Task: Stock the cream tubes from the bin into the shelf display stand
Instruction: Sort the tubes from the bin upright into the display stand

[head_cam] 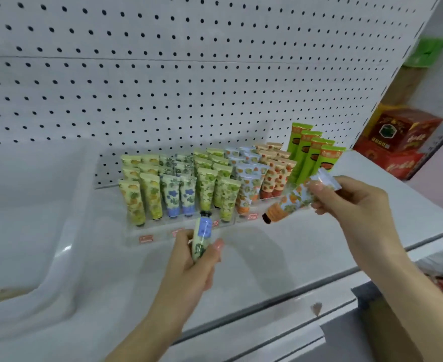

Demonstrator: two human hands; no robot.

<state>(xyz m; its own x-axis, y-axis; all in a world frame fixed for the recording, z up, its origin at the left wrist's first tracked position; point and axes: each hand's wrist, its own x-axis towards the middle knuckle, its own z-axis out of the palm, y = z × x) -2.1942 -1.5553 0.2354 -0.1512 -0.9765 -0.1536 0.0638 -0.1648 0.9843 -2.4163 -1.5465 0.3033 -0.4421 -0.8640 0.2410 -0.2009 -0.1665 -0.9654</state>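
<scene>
While left grip (189, 265) clasps a blue-flowered tube (202, 235), right grip (351, 202) pinches an orange-fruit tube (289, 206) (lettering unreadable).

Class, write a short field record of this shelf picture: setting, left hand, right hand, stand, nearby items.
setting: white shelf with a pegboard back
left hand: grips a blue-flowered tube, cap toward the stand
right hand: pinches an orange-patterned tube by its flat end, cap pointing left
stand: clear stand holding rows of tubes, caps down
nearby: tall green tubes to the right; red boxes beyond; white bin at left
</scene>
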